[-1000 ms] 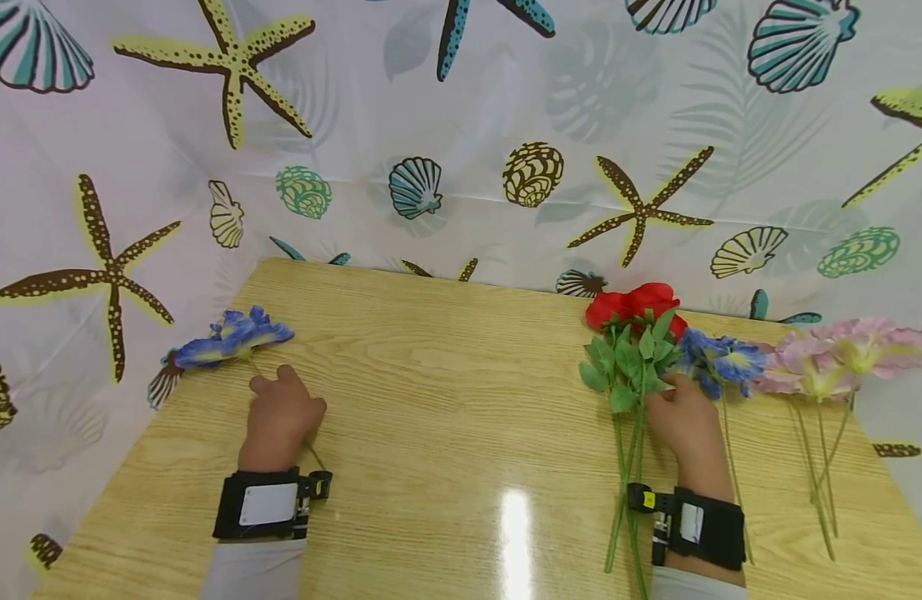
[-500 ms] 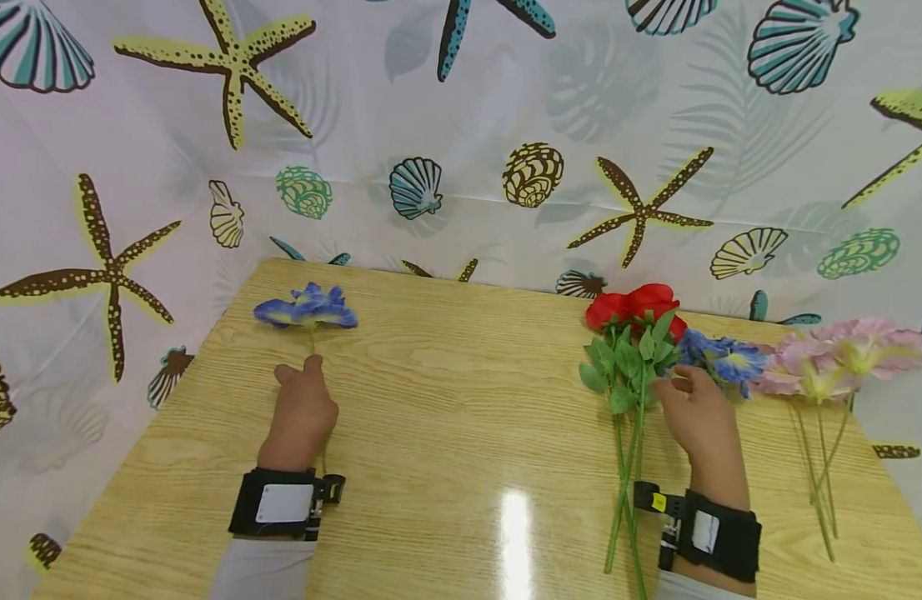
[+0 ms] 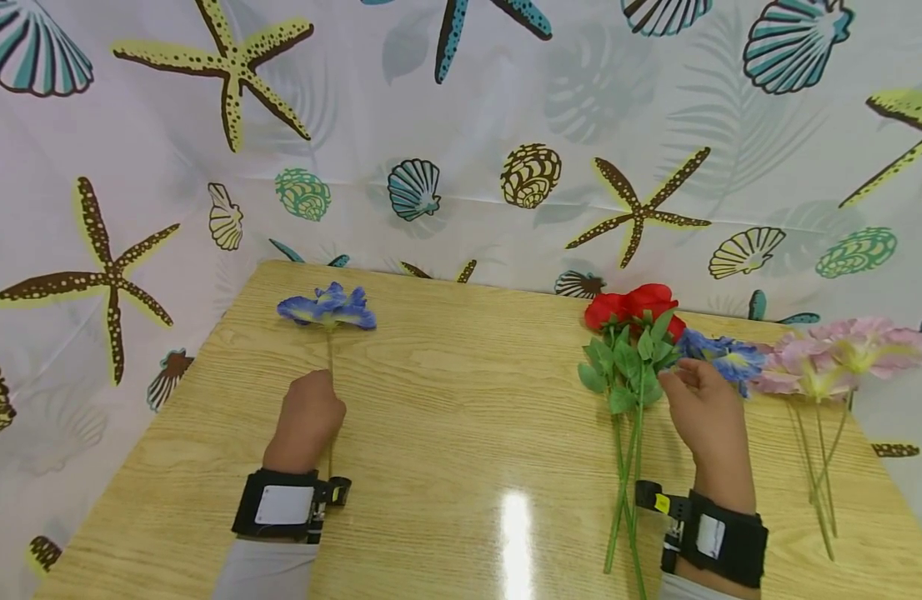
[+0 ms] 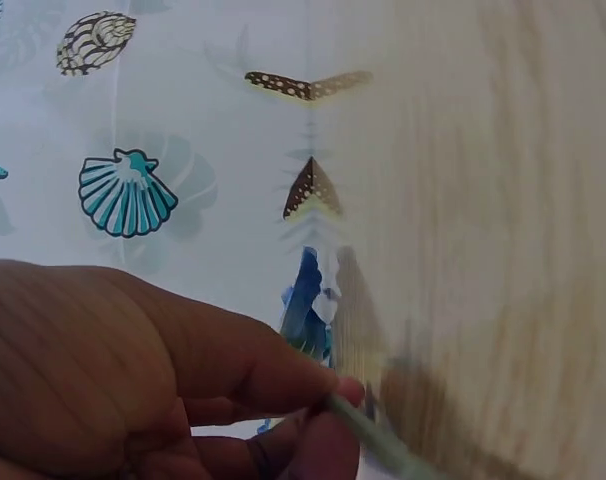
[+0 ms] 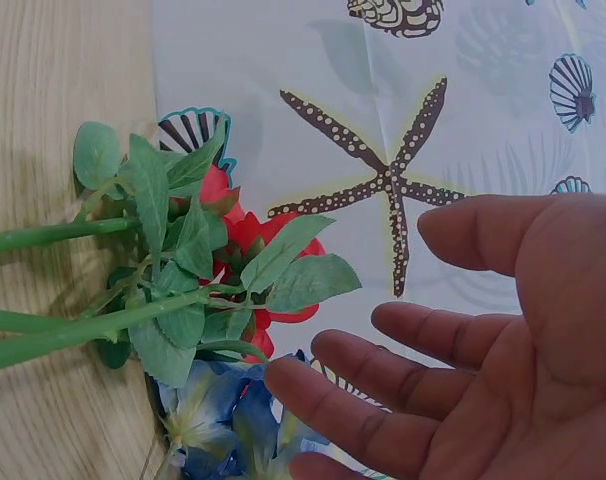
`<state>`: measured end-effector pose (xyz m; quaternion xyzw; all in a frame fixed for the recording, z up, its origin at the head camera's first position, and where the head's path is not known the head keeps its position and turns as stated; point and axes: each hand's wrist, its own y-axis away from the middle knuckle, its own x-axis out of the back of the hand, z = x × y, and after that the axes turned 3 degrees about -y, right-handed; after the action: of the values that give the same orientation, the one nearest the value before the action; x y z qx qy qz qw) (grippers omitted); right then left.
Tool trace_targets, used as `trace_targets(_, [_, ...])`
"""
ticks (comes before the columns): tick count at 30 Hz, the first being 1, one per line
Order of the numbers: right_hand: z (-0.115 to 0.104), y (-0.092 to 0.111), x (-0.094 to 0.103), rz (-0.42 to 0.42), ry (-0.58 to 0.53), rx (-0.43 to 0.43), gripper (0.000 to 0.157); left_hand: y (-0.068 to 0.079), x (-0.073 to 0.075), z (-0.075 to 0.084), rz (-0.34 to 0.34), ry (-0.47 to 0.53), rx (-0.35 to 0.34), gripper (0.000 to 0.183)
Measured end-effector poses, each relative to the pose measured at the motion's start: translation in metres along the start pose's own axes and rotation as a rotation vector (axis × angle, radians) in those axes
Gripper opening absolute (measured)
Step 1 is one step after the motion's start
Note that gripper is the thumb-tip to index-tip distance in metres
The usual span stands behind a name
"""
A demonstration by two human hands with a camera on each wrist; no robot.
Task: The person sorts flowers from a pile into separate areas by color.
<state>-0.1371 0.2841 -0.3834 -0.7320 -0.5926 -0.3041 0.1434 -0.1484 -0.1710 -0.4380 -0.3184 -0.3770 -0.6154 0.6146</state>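
My left hand (image 3: 308, 419) pinches the thin stem of a blue artificial flower (image 3: 328, 308) over the left part of the table. In the left wrist view, thumb and fingertips meet on the green stem (image 4: 378, 437), and the petals show partly behind the hand. On the right, my right hand (image 3: 707, 417) holds nothing, its fingers spread and relaxed in the right wrist view. It is just right of the red roses (image 3: 632, 308) with leafy green stems, and overlaps other blue flowers (image 3: 724, 357) lying behind them.
Pink flowers (image 3: 844, 358) with thin stems lie at the far right of the wooden table (image 3: 446, 400). A white curtain (image 3: 461, 125) printed with shells and starfish hangs along the table's back and left side.
My left hand has moved right with the blue flower, which now stands straighter up the table. My right hand has drawn away from the rose stems, slightly to the right.
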Motion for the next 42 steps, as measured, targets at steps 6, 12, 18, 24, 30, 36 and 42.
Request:
trace_targets(6, [-0.005, 0.002, -0.001, 0.027, -0.004, 0.026, 0.069, -0.002, 0.000, 0.006, -0.008, 0.072, 0.019, 0.039])
trace_targets(12, [-0.012, 0.003, -0.007, 0.092, -0.032, 0.052, 0.065, -0.006, -0.003, 0.011, -0.053, 0.176, 0.030, 0.055])
trace_targets(18, [-0.021, 0.006, -0.018, 0.150, -0.059, 0.126, 0.055, -0.008, -0.011, 0.026, -0.102, 0.277, -0.005, 0.056])
trace_targets(24, [-0.030, 0.007, -0.031, 0.152, -0.057, 0.163, 0.050, -0.007, -0.025, 0.046, -0.162, 0.402, -0.025, 0.049])
trace_targets(30, [-0.039, 0.010, -0.048, 0.122, -0.084, 0.238, 0.043, -0.001, -0.039, 0.068, -0.184, 0.508, -0.063, 0.041])
trace_targets(36, [-0.051, 0.014, -0.063, 0.060, -0.125, 0.277, 0.040, 0.004, -0.052, 0.081, -0.197, 0.531, -0.120, 0.035])
trace_targets(42, [-0.056, 0.017, -0.078, 0.022, -0.147, 0.288, 0.037, 0.009, -0.062, 0.089, -0.202, 0.545, -0.180, 0.030])
